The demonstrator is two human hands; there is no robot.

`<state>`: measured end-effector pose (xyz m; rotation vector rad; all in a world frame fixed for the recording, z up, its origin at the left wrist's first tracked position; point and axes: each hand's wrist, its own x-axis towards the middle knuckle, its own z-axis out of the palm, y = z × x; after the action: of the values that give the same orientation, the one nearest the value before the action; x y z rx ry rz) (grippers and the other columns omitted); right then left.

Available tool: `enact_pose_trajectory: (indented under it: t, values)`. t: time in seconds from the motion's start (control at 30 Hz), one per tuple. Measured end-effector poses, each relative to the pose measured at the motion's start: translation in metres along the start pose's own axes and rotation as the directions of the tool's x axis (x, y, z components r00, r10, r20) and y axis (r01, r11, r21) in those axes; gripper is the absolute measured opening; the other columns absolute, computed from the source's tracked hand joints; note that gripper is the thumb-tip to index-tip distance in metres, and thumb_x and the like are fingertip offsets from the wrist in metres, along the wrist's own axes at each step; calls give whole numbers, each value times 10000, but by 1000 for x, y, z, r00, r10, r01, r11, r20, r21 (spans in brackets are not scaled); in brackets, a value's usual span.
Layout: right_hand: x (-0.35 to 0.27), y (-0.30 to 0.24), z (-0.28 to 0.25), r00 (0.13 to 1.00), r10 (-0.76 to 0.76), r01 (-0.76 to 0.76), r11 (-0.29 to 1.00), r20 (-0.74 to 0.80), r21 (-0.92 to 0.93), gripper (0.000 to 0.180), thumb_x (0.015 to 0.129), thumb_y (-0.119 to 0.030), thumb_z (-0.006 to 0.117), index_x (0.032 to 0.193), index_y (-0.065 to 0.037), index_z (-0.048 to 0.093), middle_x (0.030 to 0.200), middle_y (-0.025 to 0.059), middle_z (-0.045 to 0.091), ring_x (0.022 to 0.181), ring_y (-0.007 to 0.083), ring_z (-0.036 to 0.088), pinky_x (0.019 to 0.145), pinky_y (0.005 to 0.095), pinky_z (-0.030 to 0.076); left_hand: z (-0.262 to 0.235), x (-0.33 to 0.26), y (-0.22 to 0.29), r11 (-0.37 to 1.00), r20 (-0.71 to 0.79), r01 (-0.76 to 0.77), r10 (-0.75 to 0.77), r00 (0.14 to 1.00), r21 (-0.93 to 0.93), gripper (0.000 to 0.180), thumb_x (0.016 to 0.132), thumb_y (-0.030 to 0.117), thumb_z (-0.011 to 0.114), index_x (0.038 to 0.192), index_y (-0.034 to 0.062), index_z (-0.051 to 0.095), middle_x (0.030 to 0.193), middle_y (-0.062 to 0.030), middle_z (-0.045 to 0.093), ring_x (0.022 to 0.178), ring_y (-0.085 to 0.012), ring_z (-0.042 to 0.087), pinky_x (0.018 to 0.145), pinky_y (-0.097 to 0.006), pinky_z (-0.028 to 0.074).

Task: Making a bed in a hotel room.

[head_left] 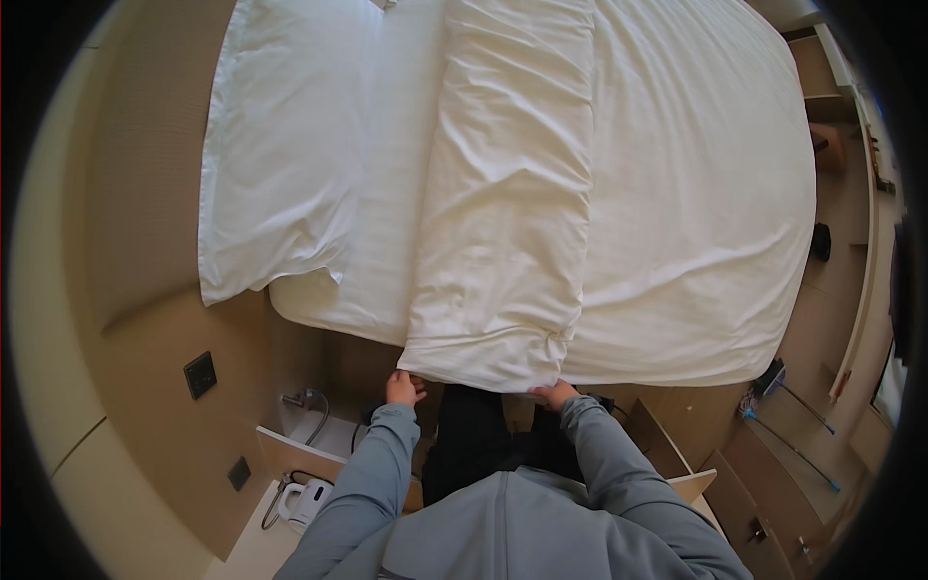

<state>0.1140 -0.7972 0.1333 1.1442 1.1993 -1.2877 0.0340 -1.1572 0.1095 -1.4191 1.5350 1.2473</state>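
In the head view, a folded white cover (503,213) is laid as a creased band across the bed (382,261), running from its far side to its near edge, where the end is hung slightly over. One corner of that end, on the side toward the head of the bed, is pinched by the left hand (406,389), its fingers curled in. The other corner, on the side toward the foot of the bed, is pinched by the right hand (555,394); how its fingers are placed beneath the cloth cannot be told. The cover is stretched between both hands. A white pillow (290,145) is placed at the head of the bed, one corner reaching past the near edge. Beyond the head of the bed, a padded panel (145,193) is set against the wall, and a dark socket plate (200,375) is mounted below it. Past the foot of the bed, a blue-handled mop (793,449) is seen on the floor, and a black object (822,242), its kind unclear, is found near the bed's end
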Motion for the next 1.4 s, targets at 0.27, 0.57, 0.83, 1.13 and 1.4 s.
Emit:
enact_pose_trajectory:
  t: [0.27,0.57,0.83,1.13,1.4]
  values:
    - [-14,62,30,989,-142,123,937,36,327,412,828,-27,597,1231,19,521,1165,121,611,1056,253,592,912,384,476,42,-15,-3,584,469,264,232,852,-768,548,944,454,442,1364,113,356,1413,-150,376,1179,-353,490,937,-485,441]
    - [-118,4,31,981,-138,27,796,137,604,250,881,-57,532,1099,60,566,1047,156,633,898,270,632,808,398,519,91,-48,-14,723,-234,-569,677,698,393,1142,555,70,858,1456,47,156,1393,-212,327,1301,-359,320,1088,-423,277]
    - [-167,-41,17,894,-417,181,670,163,720,341,869,-114,555,1182,19,534,1110,150,616,948,267,621,822,408,520,69,-34,1,458,-116,-660,862,493,596,694,751,159,713,1331,60,344,1194,-215,496,1054,-375,538,879,-435,448]
    - [-113,50,-1,973,-225,214,963,-51,-163,250,831,-140,600,961,65,662,874,178,683,814,258,654,755,362,492,-27,-58,-40,292,116,-392,655,747,873,136,847,113,488,926,30,561,906,-237,637,872,-420,618,731,-474,500]
    - [-77,84,20,934,-350,190,654,-71,-732,313,760,-237,607,857,54,663,909,291,627,879,425,613,794,457,493,-54,-79,-33,172,189,-357,603,775,918,209,849,234,512,803,60,619,821,-203,639,829,-405,620,708,-489,481]
